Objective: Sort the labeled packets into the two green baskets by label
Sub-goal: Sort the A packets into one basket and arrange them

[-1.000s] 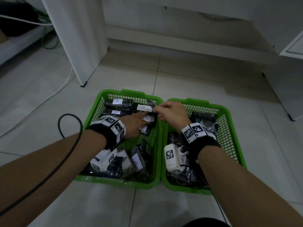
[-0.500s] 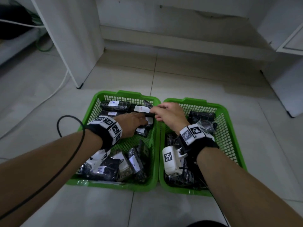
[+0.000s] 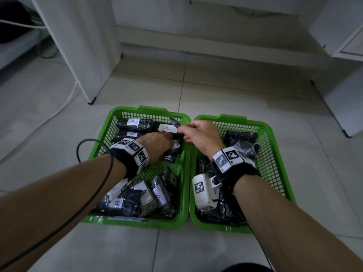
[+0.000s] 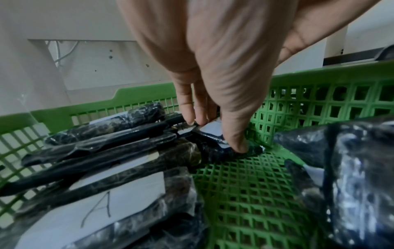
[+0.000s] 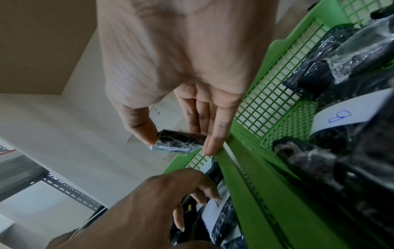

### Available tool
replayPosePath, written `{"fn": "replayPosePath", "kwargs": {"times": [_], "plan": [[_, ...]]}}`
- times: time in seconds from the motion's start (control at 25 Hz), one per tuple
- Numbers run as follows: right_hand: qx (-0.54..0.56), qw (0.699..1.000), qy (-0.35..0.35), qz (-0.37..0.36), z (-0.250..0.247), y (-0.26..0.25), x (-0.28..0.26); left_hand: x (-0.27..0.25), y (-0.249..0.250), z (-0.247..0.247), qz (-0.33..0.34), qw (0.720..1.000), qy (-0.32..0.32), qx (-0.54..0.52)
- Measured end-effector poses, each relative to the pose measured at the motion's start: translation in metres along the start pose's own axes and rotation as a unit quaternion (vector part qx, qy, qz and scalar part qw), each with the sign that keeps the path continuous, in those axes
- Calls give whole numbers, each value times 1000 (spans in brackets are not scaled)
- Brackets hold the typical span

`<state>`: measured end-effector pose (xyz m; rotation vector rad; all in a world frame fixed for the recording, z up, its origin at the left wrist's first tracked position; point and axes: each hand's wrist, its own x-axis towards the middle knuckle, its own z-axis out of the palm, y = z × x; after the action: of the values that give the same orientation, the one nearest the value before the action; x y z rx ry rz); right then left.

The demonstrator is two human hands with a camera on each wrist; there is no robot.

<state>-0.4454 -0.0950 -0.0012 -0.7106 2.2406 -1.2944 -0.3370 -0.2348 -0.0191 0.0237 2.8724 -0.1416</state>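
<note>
Two green baskets sit side by side on the floor. The left basket [image 3: 149, 110] holds several black packets with white "A" labels [image 3: 131, 134]. The right basket [image 3: 231, 117] holds black packets, one with a blue "B" label [image 5: 341, 116]. My right hand [image 3: 180, 131] [image 5: 180, 144] pinches a black "A" packet [image 3: 167, 128] [image 5: 181, 137] by its end, above the left basket's far right corner. My left hand [image 3: 170, 141] [image 4: 215, 134] reaches down into the left basket, thumb and fingers pinching a white-labelled packet [image 4: 208, 143] lying there.
A white cabinet panel with a black foot [image 3: 91, 100] stands behind the left basket. White furniture [image 3: 341, 107] stands at the right. A white cable [image 3: 64, 107] runs over the floor on the left, and a black cable [image 3: 80, 152] loops from my left wrist.
The view has shifted slightly. Both hands keep their holds at the far end of the left basket, with no clear movement of the packets.
</note>
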Motion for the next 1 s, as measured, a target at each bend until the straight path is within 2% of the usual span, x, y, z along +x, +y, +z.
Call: {"fn": "replayPosePath", "kwargs": {"times": [0.32, 0.44, 0.64, 0.76, 0.84, 0.92, 1.0], "plan": [[6, 1000, 9, -6, 1, 6, 2, 9, 2, 4, 35, 999, -17, 29], [12, 1000, 12, -4, 1, 5, 2, 10, 5, 8, 41, 998, 2, 44], [7, 1000, 8, -8, 1, 5, 1, 15, 10, 17, 9, 1000, 15, 12], [14, 1000, 12, -11, 1, 8, 1, 10, 3, 14, 16, 999, 32, 24], [13, 1000, 14, -15, 1, 8, 1, 0, -4, 9, 9, 998, 61, 34], [10, 1000, 15, -17, 1, 8, 1, -11, -12, 7, -1, 992, 125, 16], [10, 1000, 10, -22, 1, 7, 0, -17, -24, 6, -46, 979, 194, -40]]}}
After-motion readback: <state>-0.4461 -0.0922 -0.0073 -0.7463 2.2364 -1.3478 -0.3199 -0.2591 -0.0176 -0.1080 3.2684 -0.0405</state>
